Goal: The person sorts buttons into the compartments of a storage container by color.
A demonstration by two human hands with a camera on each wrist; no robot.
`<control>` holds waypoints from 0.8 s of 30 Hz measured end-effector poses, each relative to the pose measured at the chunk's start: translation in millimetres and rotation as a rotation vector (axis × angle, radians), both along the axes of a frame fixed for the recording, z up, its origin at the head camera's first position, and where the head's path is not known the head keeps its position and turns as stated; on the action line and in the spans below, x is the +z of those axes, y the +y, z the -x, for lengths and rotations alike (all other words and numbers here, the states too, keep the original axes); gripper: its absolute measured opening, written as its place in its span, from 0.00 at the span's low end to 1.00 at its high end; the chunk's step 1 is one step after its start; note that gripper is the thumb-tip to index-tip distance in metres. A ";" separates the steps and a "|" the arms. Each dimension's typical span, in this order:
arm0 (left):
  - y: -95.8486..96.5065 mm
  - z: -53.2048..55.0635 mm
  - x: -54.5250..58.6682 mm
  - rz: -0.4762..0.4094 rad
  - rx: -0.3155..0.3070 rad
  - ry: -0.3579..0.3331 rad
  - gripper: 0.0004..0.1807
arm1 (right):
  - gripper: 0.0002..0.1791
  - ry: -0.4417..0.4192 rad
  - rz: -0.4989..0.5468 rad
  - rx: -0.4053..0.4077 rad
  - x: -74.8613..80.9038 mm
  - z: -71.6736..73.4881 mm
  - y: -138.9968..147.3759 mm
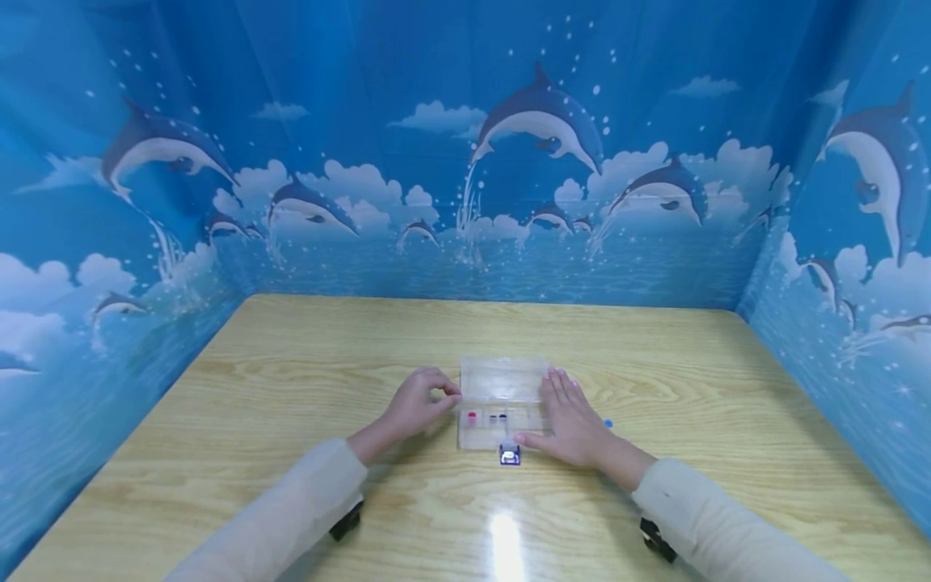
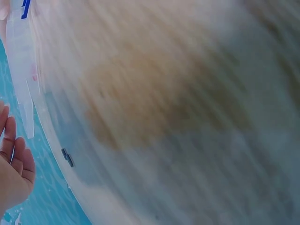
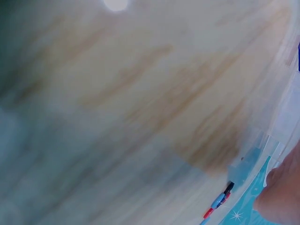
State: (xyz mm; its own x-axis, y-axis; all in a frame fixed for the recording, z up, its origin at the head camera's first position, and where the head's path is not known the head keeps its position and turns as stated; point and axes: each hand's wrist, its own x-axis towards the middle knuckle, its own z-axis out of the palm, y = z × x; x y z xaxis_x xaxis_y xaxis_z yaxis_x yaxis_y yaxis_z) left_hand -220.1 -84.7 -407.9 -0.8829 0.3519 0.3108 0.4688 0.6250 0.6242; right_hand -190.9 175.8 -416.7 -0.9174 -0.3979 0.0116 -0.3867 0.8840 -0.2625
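Note:
A clear plastic compartment box (image 1: 480, 440) lies on the table with its lid (image 1: 502, 378) folded back. In its compartments sit a small red piece (image 1: 472, 415) and small dark pieces (image 1: 498, 417). My left hand (image 1: 418, 402) is at the box's left side, fingertips by the hinge edge; its fingers (image 2: 16, 159) look loosely bent in the left wrist view. Whether they touch the plastic is unclear. Stretched over the box's right end, my right hand (image 1: 578, 424) rests with straight fingers, hiding that part. A small blue-edged square piece (image 1: 510, 455) is at the front edge.
A small blue piece (image 1: 608, 423) lies right of my right hand. Black, blue and red pieces (image 3: 218, 201) appear in the right wrist view, and a small dark piece (image 2: 68, 157) in the left wrist view. A dolphin-print curtain (image 1: 436, 162) surrounds the wooden table (image 1: 291, 356).

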 end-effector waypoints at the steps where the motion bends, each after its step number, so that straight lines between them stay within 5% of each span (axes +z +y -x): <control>1: -1.2 0.0 -0.5 0.000 0.002 0.004 0.03 | 0.58 0.001 -0.001 0.001 0.0 0.0 0.0; 24: -22.6 -1.3 -5.9 0.036 0.040 0.008 0.03 | 0.58 0.008 -0.002 0.008 -0.5 0.2 0.5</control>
State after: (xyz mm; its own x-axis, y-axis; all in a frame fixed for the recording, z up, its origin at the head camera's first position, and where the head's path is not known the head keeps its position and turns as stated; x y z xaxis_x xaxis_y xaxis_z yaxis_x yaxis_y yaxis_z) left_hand -218.8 -107.3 -413.7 -0.8941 0.3272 0.3057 0.4477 0.6652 0.5976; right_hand -191.1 176.3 -417.2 -0.9139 -0.4054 0.0185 -0.3962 0.8814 -0.2572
